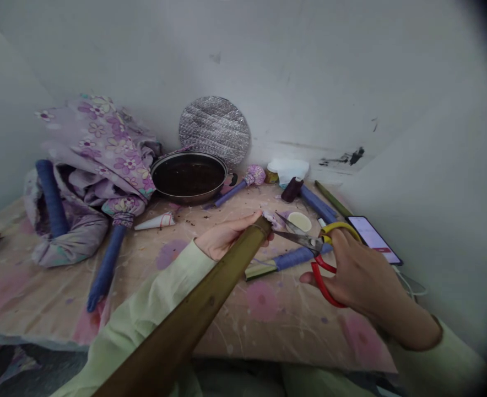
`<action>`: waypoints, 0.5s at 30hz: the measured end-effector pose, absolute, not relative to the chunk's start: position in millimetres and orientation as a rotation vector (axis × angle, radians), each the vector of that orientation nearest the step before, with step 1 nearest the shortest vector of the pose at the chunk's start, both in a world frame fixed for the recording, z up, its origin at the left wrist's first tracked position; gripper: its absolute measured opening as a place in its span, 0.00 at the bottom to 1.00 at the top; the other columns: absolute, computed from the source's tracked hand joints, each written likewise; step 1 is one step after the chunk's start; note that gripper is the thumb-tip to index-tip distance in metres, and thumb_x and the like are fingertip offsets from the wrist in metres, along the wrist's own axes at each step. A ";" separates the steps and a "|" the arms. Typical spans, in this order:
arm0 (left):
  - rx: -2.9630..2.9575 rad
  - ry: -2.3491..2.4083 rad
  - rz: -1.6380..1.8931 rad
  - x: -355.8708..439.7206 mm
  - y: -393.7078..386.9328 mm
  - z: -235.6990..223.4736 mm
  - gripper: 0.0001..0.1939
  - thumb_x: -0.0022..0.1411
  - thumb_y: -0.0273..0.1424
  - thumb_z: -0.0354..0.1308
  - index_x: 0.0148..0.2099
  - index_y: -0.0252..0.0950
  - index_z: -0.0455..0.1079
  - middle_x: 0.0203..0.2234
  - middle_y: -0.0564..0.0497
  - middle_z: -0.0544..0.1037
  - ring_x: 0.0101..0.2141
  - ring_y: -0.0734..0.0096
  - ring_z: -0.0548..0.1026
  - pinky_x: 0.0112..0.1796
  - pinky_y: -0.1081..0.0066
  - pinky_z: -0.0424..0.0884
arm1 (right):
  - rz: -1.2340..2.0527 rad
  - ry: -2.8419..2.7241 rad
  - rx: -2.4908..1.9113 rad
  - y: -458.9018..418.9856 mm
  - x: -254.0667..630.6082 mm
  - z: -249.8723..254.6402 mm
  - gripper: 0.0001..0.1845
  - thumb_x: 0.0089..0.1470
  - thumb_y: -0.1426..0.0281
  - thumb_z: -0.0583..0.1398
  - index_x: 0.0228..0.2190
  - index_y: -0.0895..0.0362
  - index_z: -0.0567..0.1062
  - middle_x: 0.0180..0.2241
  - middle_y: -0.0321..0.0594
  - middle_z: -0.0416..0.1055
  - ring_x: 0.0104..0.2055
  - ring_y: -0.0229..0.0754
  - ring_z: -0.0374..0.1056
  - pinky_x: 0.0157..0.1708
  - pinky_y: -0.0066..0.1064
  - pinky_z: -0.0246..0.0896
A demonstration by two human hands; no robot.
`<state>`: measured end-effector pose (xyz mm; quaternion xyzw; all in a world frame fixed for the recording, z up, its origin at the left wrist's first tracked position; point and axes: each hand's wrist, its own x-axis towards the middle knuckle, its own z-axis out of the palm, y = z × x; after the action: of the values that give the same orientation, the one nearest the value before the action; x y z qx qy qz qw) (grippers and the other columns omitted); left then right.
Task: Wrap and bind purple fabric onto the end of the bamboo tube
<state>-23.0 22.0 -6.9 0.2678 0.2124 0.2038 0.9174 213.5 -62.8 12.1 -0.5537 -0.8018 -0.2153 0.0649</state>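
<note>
Left hand (229,234) curled around far end of olive-green, bamboo-like pole (210,300), apparently steadying lilac cloth (273,219) at tip. Right hand (361,270), right of that grip, fingers through red-and-yellow-handled metal scissors (313,242); blades parted, tips near cloth, contact unclear, angle likely for access. Blue-wrapped stick (291,259) beneath scissors, unheld.

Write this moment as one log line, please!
left hand: holds olive pole near its end | right hand: holds scissors, blades open by lilac cloth | nearby: pan, thread spool, phone
</note>
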 end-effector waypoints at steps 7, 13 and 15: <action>0.580 0.435 0.484 -17.3 17.9 -14.3 0.16 0.65 0.33 0.48 0.34 0.28 0.72 0.26 0.46 0.77 0.26 0.77 0.76 0.27 0.81 0.72 | -0.560 -2.406 -1.760 -61.3 203.1 15.2 0.21 0.51 0.54 0.53 0.35 0.61 0.64 0.30 0.49 0.68 0.30 0.51 0.69 0.24 0.34 0.57; 0.547 0.477 0.482 -11.8 16.9 -22.0 0.12 0.63 0.30 0.51 0.34 0.28 0.72 0.25 0.46 0.78 0.25 0.76 0.77 0.26 0.82 0.72 | -0.674 -2.437 -1.738 -58.6 206.1 15.8 0.18 0.51 0.56 0.52 0.31 0.60 0.65 0.28 0.48 0.68 0.26 0.49 0.68 0.23 0.34 0.54; 0.522 0.505 0.487 -11.2 16.7 -22.9 0.09 0.62 0.29 0.53 0.34 0.29 0.72 0.26 0.46 0.78 0.25 0.75 0.78 0.24 0.83 0.71 | -0.710 -2.433 -1.724 -58.2 206.9 15.3 0.17 0.51 0.56 0.52 0.30 0.59 0.64 0.26 0.46 0.68 0.25 0.48 0.68 0.22 0.33 0.53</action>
<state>-11.2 16.7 -22.9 0.2528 0.2445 0.2358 0.9059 206.9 -58.2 15.3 -0.5620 -0.7932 -0.2313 0.0381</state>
